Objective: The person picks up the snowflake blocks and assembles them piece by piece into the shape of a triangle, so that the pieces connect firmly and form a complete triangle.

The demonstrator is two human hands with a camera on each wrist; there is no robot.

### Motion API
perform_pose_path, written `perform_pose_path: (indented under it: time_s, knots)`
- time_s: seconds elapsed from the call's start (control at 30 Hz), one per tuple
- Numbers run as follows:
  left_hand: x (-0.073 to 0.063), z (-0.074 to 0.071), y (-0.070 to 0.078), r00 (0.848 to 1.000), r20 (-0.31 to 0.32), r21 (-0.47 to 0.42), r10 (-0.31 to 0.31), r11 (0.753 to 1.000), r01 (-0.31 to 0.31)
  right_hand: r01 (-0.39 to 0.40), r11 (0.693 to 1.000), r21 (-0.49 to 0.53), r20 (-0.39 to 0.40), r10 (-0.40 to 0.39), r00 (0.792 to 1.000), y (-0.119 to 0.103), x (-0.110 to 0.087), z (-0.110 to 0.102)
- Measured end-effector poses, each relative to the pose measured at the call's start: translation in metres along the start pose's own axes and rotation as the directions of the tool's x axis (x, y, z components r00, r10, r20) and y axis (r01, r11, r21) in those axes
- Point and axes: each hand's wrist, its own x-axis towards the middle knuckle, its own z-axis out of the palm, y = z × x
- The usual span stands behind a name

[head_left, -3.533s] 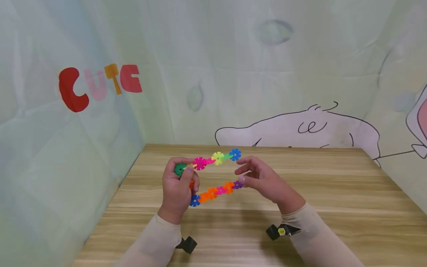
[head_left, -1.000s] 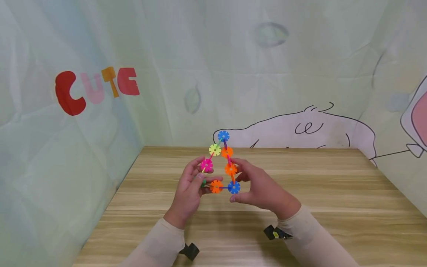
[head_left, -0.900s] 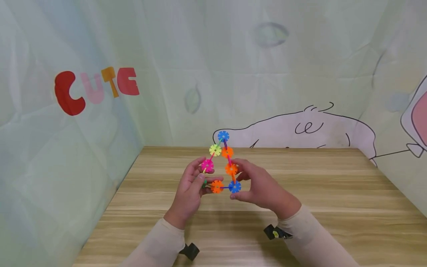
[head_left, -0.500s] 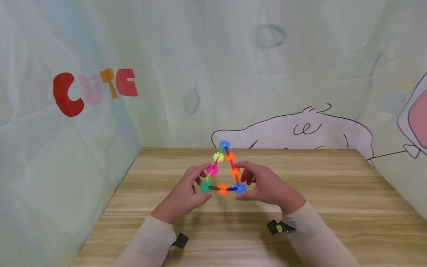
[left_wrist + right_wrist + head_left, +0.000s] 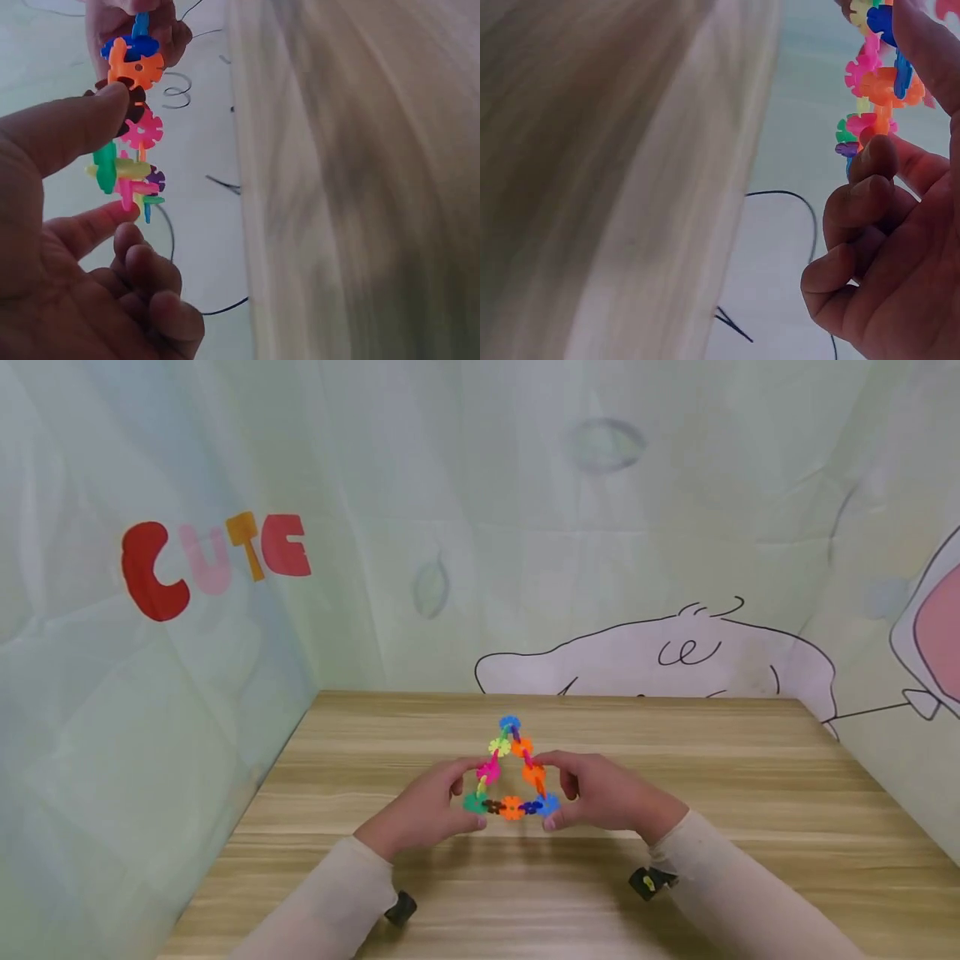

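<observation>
A triangle of interlocking plastic snowflake discs [image 5: 512, 808] is held between both hands, tilted nearly flat, apparently just above the table. Its corners are a green disc [image 5: 476, 802], a blue disc on the right [image 5: 548, 804] and a blue disc at the far tip [image 5: 510, 724]. My left hand [image 5: 423, 806] pinches the green corner, thumb in front and index finger at the pink disc [image 5: 488, 772]. With thumb and index finger, my right hand [image 5: 611, 795] pinches the other near corner. The wrist views show the ring edge-on, partly hidden by the thumbs [image 5: 97, 124].
The wood-grain table [image 5: 712, 877] lies under the hands. A fabric backdrop with a cartoon drawing [image 5: 675, 652] stands behind it, and another with coloured letters [image 5: 217, 556] on the left. Small black wrist cameras [image 5: 401, 907] hang under the sleeves.
The open strand has become a joined triangle. The left hand has shifted its grip to the green corner. Both hands have lowered the triangle and tipped it flatter.
</observation>
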Motion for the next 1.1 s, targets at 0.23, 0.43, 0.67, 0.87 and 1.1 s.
perform_pose_path:
  time_s: [0.23, 0.43, 0.67, 0.87, 1.1]
  knots:
    - [0.013, 0.016, -0.004, 0.992, 0.097, 0.029, -0.082, 0.996, 0.080, -0.072, 0.997, -0.029, 0.052, 0.074, 0.996, 0.015, -0.001, 0.011]
    - [0.018, 0.024, -0.003, 0.983, 0.146, 0.075, -0.114, 0.992, 0.103, -0.110, 0.994, -0.009, 0.124, 0.110, 0.986, 0.022, 0.001, 0.015]
    - [0.019, 0.029, 0.000, 0.976, 0.144, 0.119, -0.161, 0.982, 0.145, -0.106, 0.992, -0.066, 0.150, 0.115, 0.982, 0.025, 0.009, 0.024]
    - [0.020, 0.033, -0.001, 0.973, 0.140, 0.169, -0.185, 0.973, 0.160, -0.082, 0.988, -0.129, 0.142, 0.100, 0.985, 0.019, 0.009, 0.028]
    - [0.013, 0.022, -0.010, 0.980, 0.111, 0.185, -0.168, 0.972, 0.146, -0.109, 0.984, -0.137, 0.112, 0.125, 0.986, 0.024, 0.003, 0.020]
